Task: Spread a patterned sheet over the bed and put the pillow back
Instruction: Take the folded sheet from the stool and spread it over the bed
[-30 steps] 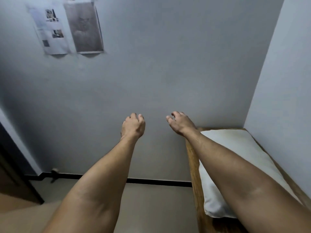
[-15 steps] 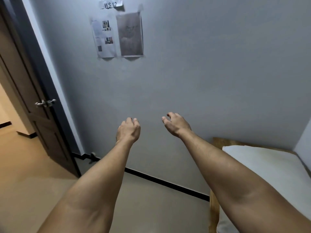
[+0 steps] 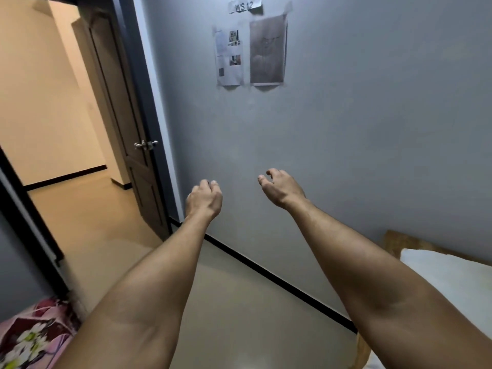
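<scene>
Patterned sheet [image 3: 32,339] sits at btm left of the view, pink w/ white and dark flowers. Only a corner of it shows, prob. bunched, low beside the dark doorframe [image 3: 29,227]. It is well apart from both hands and from the bed.

Pillow [image 3: 447,275], white, lies at the far right on the bed [image 3: 394,239], whose wooden frame edge shows just behind it, against the wall. The right forearm crosses in front of part of the pillow.

Both arms reach forward at about the same height, bare to the elbow. Left hand [image 3: 203,201] is seen from the back, fingers curled in toward the palm, holding nothing. Right hand [image 3: 282,190] has fingers loosely bent, thumb apart from them, also holding nothing. The two hands are near each other, not touching, w/ grey wall [image 3: 372,129] behind them.

On the wall above: a taped label [image 3: 244,6] reading "WS 12", and under it two sheets side by side, a printed page [image 3: 229,58] on the left and a grey picture [image 3: 267,49] on the right. Dark door [image 3: 119,107] stands open at left w/ a metal handle [image 3: 146,145]; a lit hallway lies beyond. Beige floor [image 3: 239,315] meets the wall at a black skirting strip [image 3: 279,280].
</scene>
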A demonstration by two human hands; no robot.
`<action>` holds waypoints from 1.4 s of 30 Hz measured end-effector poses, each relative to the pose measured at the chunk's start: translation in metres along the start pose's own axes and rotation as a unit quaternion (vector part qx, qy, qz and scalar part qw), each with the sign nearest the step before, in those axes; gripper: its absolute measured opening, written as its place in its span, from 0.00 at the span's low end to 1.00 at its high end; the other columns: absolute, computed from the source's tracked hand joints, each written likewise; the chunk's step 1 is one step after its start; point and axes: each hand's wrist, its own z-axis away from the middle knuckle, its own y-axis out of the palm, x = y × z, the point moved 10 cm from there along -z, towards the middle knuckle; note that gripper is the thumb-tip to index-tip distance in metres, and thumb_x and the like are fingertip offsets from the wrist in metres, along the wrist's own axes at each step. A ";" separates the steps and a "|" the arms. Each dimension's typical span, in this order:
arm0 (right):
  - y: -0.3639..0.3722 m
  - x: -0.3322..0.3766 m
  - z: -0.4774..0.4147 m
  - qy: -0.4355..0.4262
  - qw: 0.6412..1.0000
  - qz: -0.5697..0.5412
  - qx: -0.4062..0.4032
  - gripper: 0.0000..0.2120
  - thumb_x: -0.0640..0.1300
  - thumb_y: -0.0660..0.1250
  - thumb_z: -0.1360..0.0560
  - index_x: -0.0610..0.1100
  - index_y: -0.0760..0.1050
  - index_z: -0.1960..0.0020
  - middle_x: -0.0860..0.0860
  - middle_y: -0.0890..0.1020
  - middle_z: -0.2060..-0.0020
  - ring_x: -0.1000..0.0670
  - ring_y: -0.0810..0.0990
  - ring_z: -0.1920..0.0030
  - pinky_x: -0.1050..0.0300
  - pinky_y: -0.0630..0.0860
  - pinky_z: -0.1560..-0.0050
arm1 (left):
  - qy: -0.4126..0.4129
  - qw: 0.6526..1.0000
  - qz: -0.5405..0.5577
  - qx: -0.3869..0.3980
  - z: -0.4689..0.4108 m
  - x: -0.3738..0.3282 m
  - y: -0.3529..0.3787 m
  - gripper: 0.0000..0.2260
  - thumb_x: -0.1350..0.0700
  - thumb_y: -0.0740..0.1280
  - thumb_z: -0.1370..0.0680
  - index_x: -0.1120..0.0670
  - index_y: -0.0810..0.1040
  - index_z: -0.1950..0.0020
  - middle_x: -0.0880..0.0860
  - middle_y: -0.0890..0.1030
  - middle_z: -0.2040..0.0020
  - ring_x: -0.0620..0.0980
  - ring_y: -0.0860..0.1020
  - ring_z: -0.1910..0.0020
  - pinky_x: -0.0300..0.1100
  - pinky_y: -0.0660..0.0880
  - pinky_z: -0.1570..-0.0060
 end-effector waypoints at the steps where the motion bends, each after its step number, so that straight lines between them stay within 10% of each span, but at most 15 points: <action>1: 0.006 0.010 0.000 -0.009 1.000 -0.002 0.005 0.29 0.62 0.53 0.19 0.47 0.67 0.25 0.47 0.72 0.28 0.45 0.71 0.29 0.42 0.68 0.29 | -0.007 1.000 -0.001 -0.007 0.001 0.008 -0.009 0.23 0.45 0.47 0.16 0.57 0.72 0.32 0.62 0.76 0.36 0.62 0.74 0.37 0.52 0.69 0.39; 42: 0.214 0.484 0.255 -0.331 0.917 -0.114 0.193 0.30 0.62 0.53 0.18 0.46 0.67 0.24 0.44 0.71 0.27 0.41 0.73 0.31 0.42 0.73 0.34 | -0.280 0.919 -0.102 -0.258 0.243 0.341 -0.440 0.22 0.48 0.49 0.15 0.58 0.72 0.29 0.63 0.75 0.32 0.63 0.74 0.35 0.50 0.69 0.39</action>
